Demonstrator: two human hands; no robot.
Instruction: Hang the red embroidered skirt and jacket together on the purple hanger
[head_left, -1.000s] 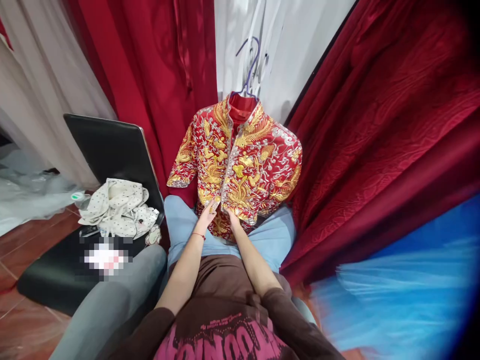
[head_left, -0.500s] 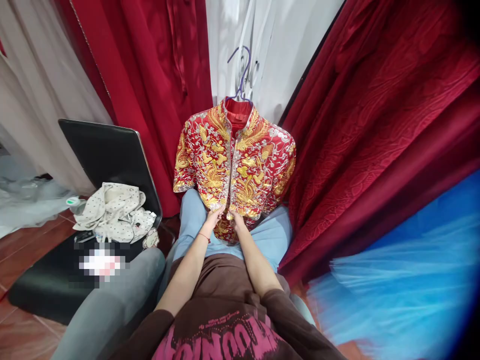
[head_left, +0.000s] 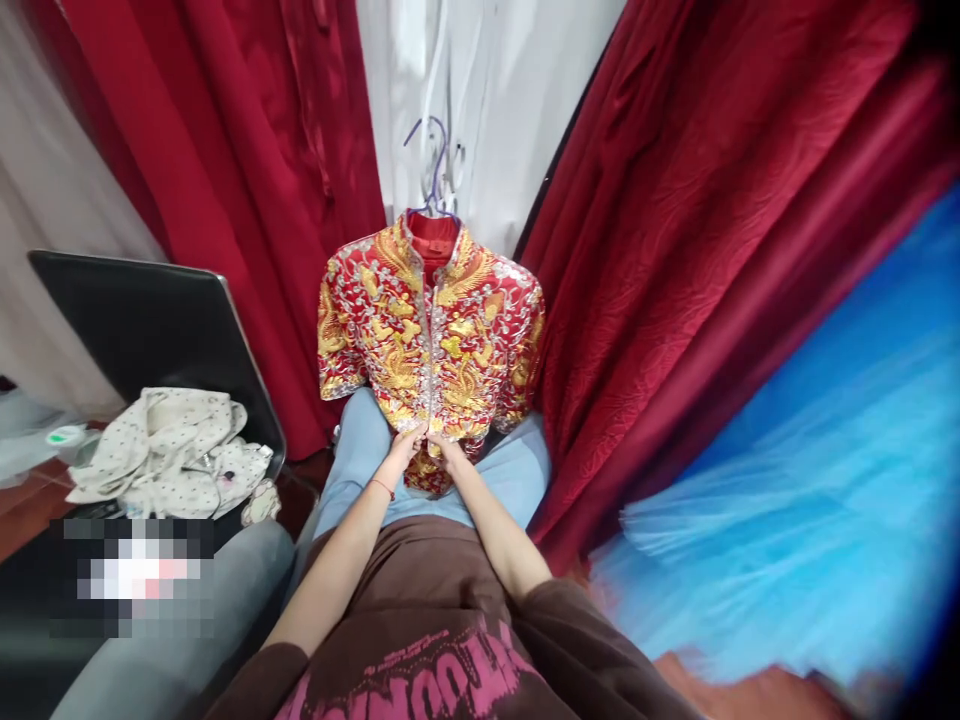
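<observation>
A red jacket [head_left: 465, 340] with gold and silver embroidery and a stand-up collar hangs on a purple hanger [head_left: 437, 150] in front of my knees. Its lower part rests over my lap. My left hand [head_left: 406, 447] pinches the bottom front edge on the left side. My right hand [head_left: 447, 452] pinches the matching edge on the right. Both hands sit close together at the hem, and the two front edges meet between them. More red and gold cloth [head_left: 429, 478] shows below my hands.
A black chair [head_left: 150, 325] at left bears a bunched spotted cloth [head_left: 169, 440] and a blurred-out item. Red drapes [head_left: 675, 220] hang on both sides of a white door [head_left: 510, 90]. Blue tulle [head_left: 735, 540] spreads at right. Someone's grey-clad leg [head_left: 202, 620] is at lower left.
My hands have drawn together, bringing the jacket's two front edges from a gap to touching at the hem. The view has turned right, so everything appears shifted left.
</observation>
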